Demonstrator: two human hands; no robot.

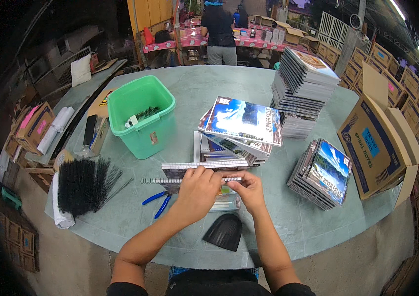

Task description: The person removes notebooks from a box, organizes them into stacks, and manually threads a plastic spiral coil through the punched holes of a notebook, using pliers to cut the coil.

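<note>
My left hand (197,191) lies over a notebook's spine, its fingers closed on the edge. A dark spiral coil (151,181) runs along that spine and sticks out past its left end. My right hand (247,190) pinches the right end of the same spine between thumb and fingers. Most of the held notebook is hidden under my hands. Just beyond them lies another notebook edge (204,166), white with a row of holes. Blue-handled pliers (156,198) rest left of my left wrist. A black curved piece (224,233) sits between my forearms.
A green bin (143,140) holds loose coils. Many black coils (83,185) are heaped at left. Spiral notebooks (241,118) are piled ahead; a tall stack (301,93) and a short stack (325,172) stand right, beside an open carton (377,143). A person (219,29) stands beyond the table.
</note>
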